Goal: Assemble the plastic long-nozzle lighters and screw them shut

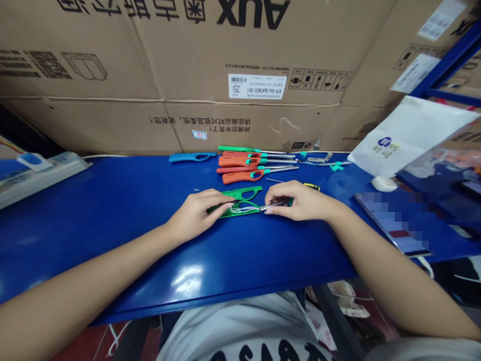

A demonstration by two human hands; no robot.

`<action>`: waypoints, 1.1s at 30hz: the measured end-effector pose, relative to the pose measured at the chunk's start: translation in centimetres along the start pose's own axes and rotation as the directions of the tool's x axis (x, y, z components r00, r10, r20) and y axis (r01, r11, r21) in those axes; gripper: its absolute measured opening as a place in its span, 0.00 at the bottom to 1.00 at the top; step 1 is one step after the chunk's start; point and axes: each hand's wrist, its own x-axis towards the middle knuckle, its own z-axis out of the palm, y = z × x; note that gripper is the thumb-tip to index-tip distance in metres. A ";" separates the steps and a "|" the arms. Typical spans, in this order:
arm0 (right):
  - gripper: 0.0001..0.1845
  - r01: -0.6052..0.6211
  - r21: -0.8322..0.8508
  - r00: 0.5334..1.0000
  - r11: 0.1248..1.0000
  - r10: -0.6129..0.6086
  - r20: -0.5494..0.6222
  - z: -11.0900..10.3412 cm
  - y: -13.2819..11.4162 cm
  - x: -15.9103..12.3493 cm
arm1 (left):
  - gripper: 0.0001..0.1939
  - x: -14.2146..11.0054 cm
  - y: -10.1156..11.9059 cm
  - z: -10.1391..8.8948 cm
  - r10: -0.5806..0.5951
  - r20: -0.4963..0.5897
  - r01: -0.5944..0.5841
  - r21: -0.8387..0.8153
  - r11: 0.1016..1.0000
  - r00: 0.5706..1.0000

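Observation:
My left hand (pixel 203 210) is closed around the handle end of an opened green lighter shell (pixel 246 206), its fingertips at the loop of thin white wires (pixel 240 209) inside. Just behind lies the other green shell half (pixel 244 192), partly covered by that hand. My right hand (pixel 295 200) pinches a slim metal tube (pixel 272 205) whose end meets the front of the shell. Beyond both hands, several orange, red and green long-nosed lighters (pixel 242 177) lie side by side. A blue lighter shell (pixel 192 157) rests to their left.
A large cardboard box (pixel 188 125) walls off the back of the blue table (pixel 131 210). To the right are a phone (pixel 394 225), a propped white paper bag (pixel 409 135) and small teal parts (pixel 337 166). A yellow-handled tool (pixel 311 186) lies behind my right hand; a power strip (pixel 48 178) stands left.

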 end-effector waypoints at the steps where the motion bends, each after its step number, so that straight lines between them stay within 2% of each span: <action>1: 0.11 0.011 -0.002 1.000 1.000 -0.011 -0.006 0.0 0.0 0.0 | 0.11 0.0 0.0 0.0 -0.005 0.004 0.005 -0.005 1.000 1.000; 11: 0.10 0.031 0.001 0.997 1.000 -0.031 -0.070 -0.3 -1.1 0.0 | 0.12 0.1 0.2 -0.1 -0.066 -0.003 0.066 -0.030 0.997 0.998; 15: 0.13 0.006 -0.016 1.000 1.000 -0.006 -0.016 -0.3 -0.9 0.0 | 0.12 0.1 0.4 -0.2 -0.048 -0.028 0.047 -0.007 0.999 0.998; 21: 0.18 -0.100 -0.058 0.988 0.993 0.106 0.111 -0.3 -0.8 0.0 | 0.11 0.1 0.4 -0.3 -0.028 -0.020 0.028 0.008 1.000 0.999; 29: 0.09 -0.138 0.005 0.988 0.990 0.138 0.071 -0.2 -0.8 -0.2 | 0.11 0.1 0.2 -0.1 -0.006 0.030 0.006 0.003 1.000 1.000; 33: 0.08 -0.111 -0.051 0.992 0.993 0.114 0.058 0.0 -0.1 0.0 | 0.11 0.0 0.2 -0.1 0.002 0.070 -0.003 0.017 1.000 0.998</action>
